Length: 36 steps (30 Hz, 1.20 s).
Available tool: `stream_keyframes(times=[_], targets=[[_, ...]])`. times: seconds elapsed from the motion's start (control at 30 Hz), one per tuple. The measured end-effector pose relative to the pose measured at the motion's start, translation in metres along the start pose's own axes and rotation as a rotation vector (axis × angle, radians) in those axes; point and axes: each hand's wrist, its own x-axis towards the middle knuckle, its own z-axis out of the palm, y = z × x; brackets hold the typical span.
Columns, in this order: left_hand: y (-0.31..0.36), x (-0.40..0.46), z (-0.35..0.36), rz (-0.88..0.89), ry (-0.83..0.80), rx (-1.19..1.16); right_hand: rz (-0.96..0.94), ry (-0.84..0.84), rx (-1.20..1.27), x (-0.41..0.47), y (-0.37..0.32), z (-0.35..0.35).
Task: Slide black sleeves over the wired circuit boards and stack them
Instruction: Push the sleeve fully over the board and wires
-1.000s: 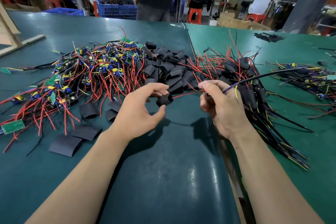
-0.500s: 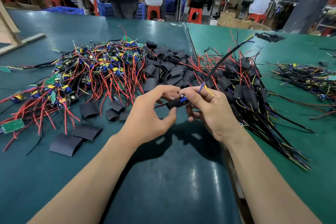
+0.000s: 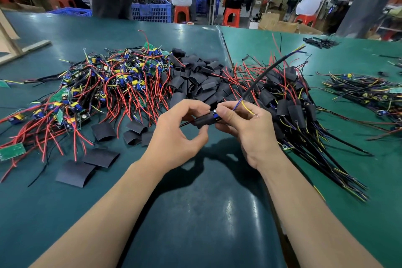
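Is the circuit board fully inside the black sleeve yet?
Partly in: a blue component protrudes from the black sleeve pinched between both hands.

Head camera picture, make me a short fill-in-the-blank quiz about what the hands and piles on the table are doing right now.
1. The left hand pinches a ____ sleeve held above the green table.
2. The right hand holds a wired board whose ____ component shows at the sleeve's mouth.
3. The pile of bare boards with red wires lies to the ____ of the hands.

Missing words: black; blue; left
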Motion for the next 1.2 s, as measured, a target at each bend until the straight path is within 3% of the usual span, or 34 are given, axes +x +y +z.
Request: stream_keyframes(times=[0.33,0.47,0.7,1.0,1.2], targets=[[0.0007,0.0012,0.0016,0.06,0.024,0.065,0.21,0.105,0.234,0.0011,0.0028,0.0044],[-0.0009,0.0011,0.0007,-0.029,0.0,0.054,0.229,0.074,0.311,0.0018,0.0,0.0033],[-0.001,0.0012,-0.0007,0.005,0.016,0.066,0.172,0.087,0.211,-0.0003,-0.0011,0.0044],[0.0052,0.001,-0.0056,0.072,0.004,0.159,0.357,0.047,0.334,-0.0005,-0.0049,0.0015],[0.0084,0.0008,-0.0056,0.086,-0.012,0.18,0.318,0.026,0.322,-0.0012,-0.0068,0.0005]])
